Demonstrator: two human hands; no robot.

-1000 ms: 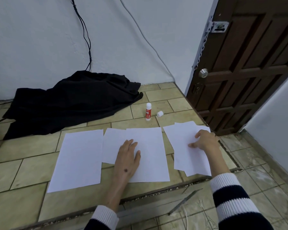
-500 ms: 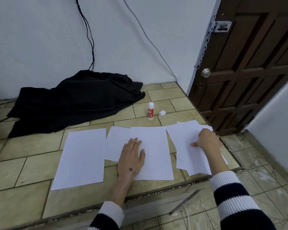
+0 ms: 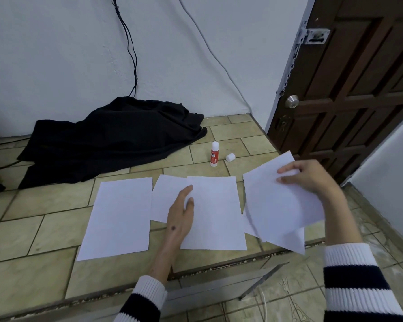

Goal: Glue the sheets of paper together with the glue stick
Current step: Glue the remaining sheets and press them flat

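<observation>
Right hand (image 3: 312,180) pinching a lifted white sheet (image 3: 277,203) above the small stack (image 3: 251,226). Left hand (image 3: 180,214) flat, fingers straight, pressing the overlapped middle sheets (image 3: 215,212). Uncapped glue stick (image 3: 214,153) upright behind them, red label unreadable, cap (image 3: 230,157) just beside.

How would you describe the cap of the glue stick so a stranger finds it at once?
Start at the brown door and look down to the tiled floor. A red-labelled glue stick stands there; the cap lies just to its right, the only small white cylinder.
</observation>
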